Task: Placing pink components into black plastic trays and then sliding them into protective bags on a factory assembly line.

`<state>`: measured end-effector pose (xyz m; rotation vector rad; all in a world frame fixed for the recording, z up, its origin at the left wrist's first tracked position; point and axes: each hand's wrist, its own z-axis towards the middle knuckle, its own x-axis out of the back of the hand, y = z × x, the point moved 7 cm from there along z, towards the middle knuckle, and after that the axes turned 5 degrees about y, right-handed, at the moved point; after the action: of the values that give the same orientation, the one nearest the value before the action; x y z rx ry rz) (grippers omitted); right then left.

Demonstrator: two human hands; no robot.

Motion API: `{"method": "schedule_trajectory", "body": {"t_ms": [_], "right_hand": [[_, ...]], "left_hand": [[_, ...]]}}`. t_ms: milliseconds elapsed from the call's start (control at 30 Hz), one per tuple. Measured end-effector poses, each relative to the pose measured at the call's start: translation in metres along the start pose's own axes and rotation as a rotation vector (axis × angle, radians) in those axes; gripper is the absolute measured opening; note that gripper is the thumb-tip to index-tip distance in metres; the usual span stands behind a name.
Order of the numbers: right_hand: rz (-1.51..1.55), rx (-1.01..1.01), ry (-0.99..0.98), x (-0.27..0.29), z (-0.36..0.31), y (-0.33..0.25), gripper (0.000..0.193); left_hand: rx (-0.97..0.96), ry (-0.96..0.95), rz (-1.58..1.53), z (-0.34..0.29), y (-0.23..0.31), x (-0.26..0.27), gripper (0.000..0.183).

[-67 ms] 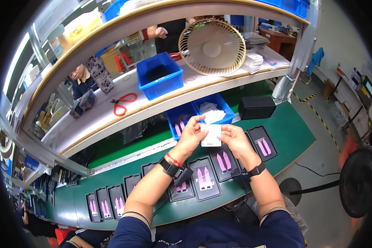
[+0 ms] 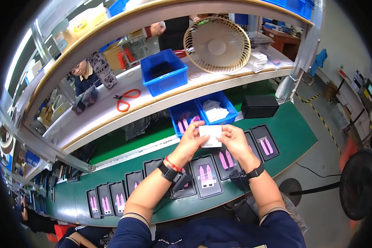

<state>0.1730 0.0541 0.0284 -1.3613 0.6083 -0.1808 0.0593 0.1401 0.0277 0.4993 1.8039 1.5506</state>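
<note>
Between both my hands is a small white paper card [image 2: 210, 136], held up above the row of trays. My left hand [image 2: 191, 139] pinches its left side, and my right hand [image 2: 234, 139] has thumb and fingers closed on its right side. Below lie black trays [image 2: 204, 193], each with a pair of pink pointed strips [image 2: 205, 175] in it. Just beyond my hands stand two blue bins: the left bin [image 2: 173, 117] holds pink strips, while the right bin [image 2: 233, 111] contains white paper pieces [image 2: 214, 110]. My forearms partly hide the middle trays.
Behind the green table [image 2: 295, 128] runs a white shelf with red-handled scissors [image 2: 126, 99], a blue bin [image 2: 165, 80] and a round fan [image 2: 217, 45]. A black box [image 2: 260, 106] sits at the right. A black fan [image 2: 359, 184] stands beside the table. People work across and at left.
The whole view has shifted slightly. My hands stay on the white card, which now shows a little wider between my fingers.
</note>
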Motion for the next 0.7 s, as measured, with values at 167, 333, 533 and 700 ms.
{"method": "schedule_trajectory", "body": {"t_ms": [167, 333, 533, 700], "right_hand": [[-0.115, 0.017, -0.053, -0.024, -0.006, 0.009, 0.020], [-0.222, 0.095, 0.016, -0.023, 0.017, 0.006, 0.015], [-0.601, 0.240, 0.307, 0.047, 0.132, 0.015, 0.025], [-1.500, 0.516, 0.374, 0.000, 0.109, -0.005, 0.044]], "left_hand": [[0.196, 0.076, -0.146, -0.038, -0.022, 0.025, 0.031], [0.103, 0.252, -0.170, -0.047, -0.018, 0.063, 0.019], [0.047, 0.310, -0.208, -0.070, -0.003, 0.082, 0.019], [-0.105, 0.468, -0.138, -0.104, 0.005, 0.108, 0.025]]}}
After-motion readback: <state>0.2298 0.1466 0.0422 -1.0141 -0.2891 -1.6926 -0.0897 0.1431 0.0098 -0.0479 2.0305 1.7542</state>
